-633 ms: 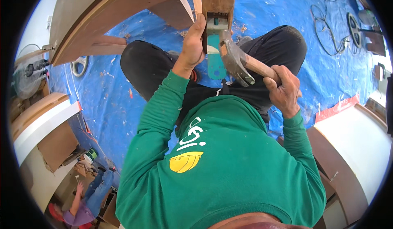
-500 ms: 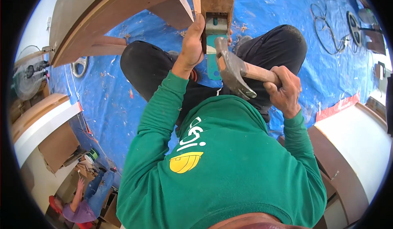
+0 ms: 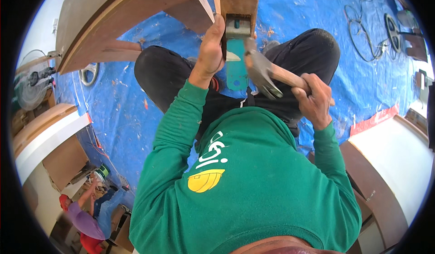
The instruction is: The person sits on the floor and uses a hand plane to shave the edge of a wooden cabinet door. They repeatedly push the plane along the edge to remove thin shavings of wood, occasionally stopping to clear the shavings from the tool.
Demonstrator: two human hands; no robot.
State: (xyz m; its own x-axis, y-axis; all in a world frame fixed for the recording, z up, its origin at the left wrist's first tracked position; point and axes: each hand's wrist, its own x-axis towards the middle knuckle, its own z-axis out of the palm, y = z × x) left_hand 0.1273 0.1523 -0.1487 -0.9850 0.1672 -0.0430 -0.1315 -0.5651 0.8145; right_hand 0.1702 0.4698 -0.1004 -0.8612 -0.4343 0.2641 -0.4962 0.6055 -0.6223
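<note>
A wooden hand plane point(image 3: 239, 0) stands between my knees, its teal metal blade point(image 3: 236, 70) sticking out toward me. My left hand point(image 3: 209, 52) is wrapped round the left side of the plane, thumb pointing up along it, with some fingertips showing on the far side. Closed round a wooden handle, my right hand point(image 3: 315, 100) holds a claw hammer point(image 3: 263, 72). The hammer's head is just right of the blade, its claw pointing down toward my lap. Whether the head touches the blade, I cannot tell.
Blue tarpaulin point(image 3: 299, 9) with shavings covers the floor. A large wooden panel piece point(image 3: 122, 22) rises at the left. Black cable point(image 3: 355, 31) lies at the far right, and a white-topped board point(image 3: 394, 158) at the right. A co-worker in purple point(image 3: 86, 220) bends at the lower left.
The hammer's head has shifted slightly right, uncovering more of the teal blade. My left hand keeps its grip. The co-worker's arms have moved toward a green-and-white tub.
</note>
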